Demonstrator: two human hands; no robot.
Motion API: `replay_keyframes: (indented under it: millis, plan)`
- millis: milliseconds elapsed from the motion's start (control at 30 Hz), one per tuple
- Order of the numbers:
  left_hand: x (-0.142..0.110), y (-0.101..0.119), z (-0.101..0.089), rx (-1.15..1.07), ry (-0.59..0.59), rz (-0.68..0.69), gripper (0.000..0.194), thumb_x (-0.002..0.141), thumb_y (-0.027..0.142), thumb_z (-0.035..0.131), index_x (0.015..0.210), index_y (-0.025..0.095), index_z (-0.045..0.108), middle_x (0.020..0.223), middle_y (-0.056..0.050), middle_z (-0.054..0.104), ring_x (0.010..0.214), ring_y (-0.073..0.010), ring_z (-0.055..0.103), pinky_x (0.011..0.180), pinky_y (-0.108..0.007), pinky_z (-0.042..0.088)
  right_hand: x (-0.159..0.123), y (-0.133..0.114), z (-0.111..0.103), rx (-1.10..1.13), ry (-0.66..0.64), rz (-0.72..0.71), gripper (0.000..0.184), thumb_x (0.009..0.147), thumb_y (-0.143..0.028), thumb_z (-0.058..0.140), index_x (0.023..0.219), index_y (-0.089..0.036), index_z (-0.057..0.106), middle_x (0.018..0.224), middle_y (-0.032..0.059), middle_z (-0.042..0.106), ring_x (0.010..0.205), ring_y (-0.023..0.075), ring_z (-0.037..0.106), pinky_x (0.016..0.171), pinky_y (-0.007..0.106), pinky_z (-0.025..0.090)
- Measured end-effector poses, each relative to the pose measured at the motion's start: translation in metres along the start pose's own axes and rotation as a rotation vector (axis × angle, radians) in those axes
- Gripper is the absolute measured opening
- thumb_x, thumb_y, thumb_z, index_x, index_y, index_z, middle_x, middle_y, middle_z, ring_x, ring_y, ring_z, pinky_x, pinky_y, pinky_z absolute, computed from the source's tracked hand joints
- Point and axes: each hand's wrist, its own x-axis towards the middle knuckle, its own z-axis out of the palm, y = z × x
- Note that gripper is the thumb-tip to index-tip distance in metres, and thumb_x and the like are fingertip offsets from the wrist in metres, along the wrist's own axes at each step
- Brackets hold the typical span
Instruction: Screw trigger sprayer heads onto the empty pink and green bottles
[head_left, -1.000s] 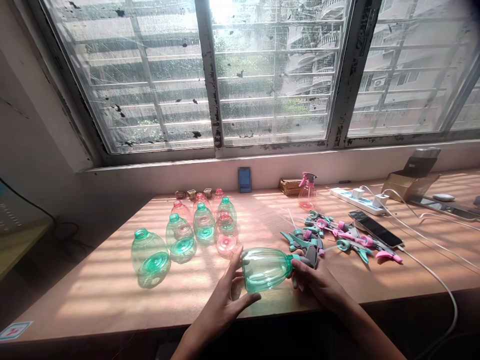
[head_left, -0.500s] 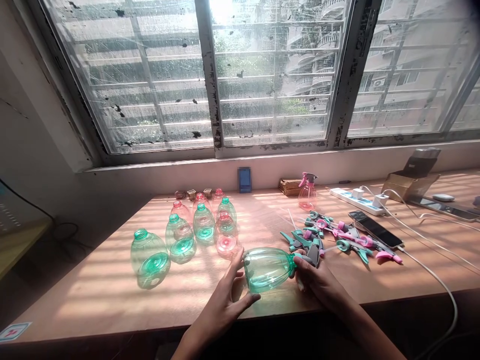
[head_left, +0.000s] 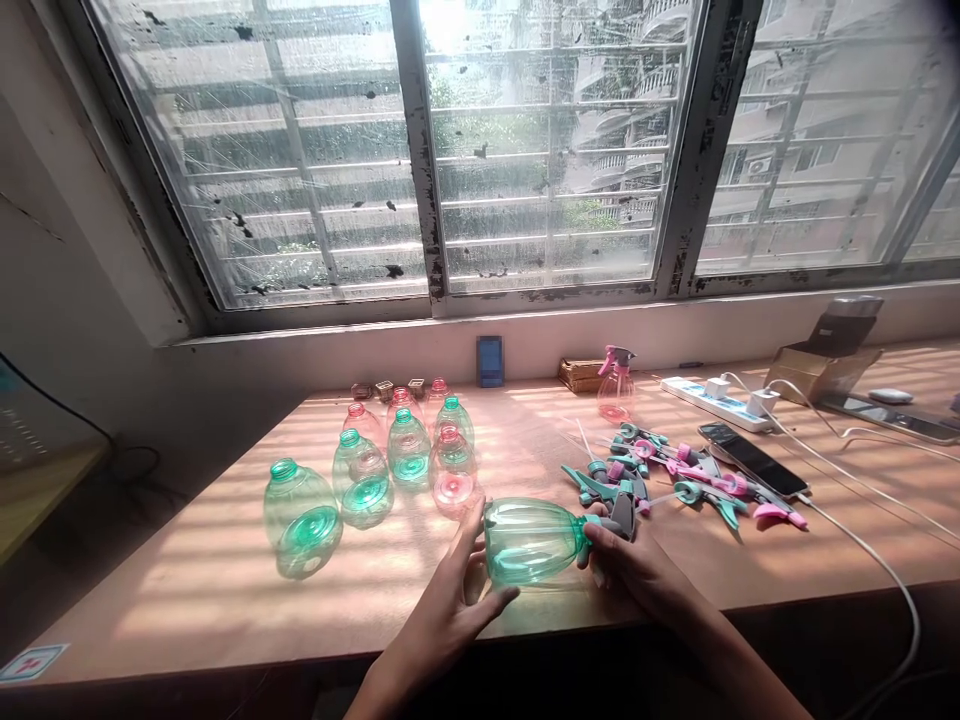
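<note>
A clear green spray bottle (head_left: 531,541) is held on its side above the table's front edge. My left hand (head_left: 463,590) grips its base, thumb below and fingers behind. At the neck, my right hand (head_left: 626,560) is closed round the green and grey spray head (head_left: 619,516), its fingertips partly hidden. Several loose green, pink and grey spray heads (head_left: 705,482) lie in a heap beyond my right hand. To the left stand several open-necked bottles, among them a green bottle (head_left: 301,515) and a pink bottle (head_left: 453,470).
A pink spray bottle (head_left: 616,385) with its head on stands by a brown box (head_left: 581,375). On the right are a phone (head_left: 754,460), a power strip (head_left: 716,402) and white cables. A blue card (head_left: 490,360) leans on the wall under the window.
The held bottle has shifted slightly left, and my right hand has turned a little at the spray head. My left hand keeps its grip on the base.
</note>
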Motion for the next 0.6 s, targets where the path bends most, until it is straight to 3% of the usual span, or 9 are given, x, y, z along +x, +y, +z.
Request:
replay_keyframes:
  millis: [200,400,600]
  plan:
    - [0.001,0.002,0.002,-0.083,-0.006,0.000,0.094,0.090,0.040,0.073,0.162,0.035,0.013,0.160,-0.009,0.042,0.143,-0.0322,0.045,0.119,-0.049,0.036,0.000,0.005,-0.001,-0.004,-0.030,-0.015,0.037,0.088,-0.047,0.075,0.102,-0.021,0.052,0.067,0.0023,0.073,0.046,0.0115,0.054,0.043,0.022,0.040]
    - [-0.001,0.004,-0.001,-0.042,0.034,-0.033,0.078,0.092,0.047,0.069,0.158,0.030,0.031,0.167,-0.010,0.028,0.147,-0.0367,0.039,0.120,-0.051,0.034,0.000,0.001,0.001,0.012,-0.049,-0.021,0.037,0.086,-0.046,0.077,0.100,-0.021,0.053,0.066,0.0008,0.073,0.044,0.0113,0.056,0.044,0.022,0.041]
    - [-0.001,-0.003,0.001,-0.017,0.024,0.035,0.079,0.095,0.040,0.066,0.160,0.035,0.021,0.163,-0.010,0.038,0.141,-0.0330,0.047,0.118,-0.050,0.038,-0.001,-0.008,0.008,0.015,-0.009,-0.014,0.040,0.084,-0.049,0.078,0.096,-0.021,0.052,0.064,0.0001,0.072,0.045,0.0123,0.058,0.045,0.022,0.040]
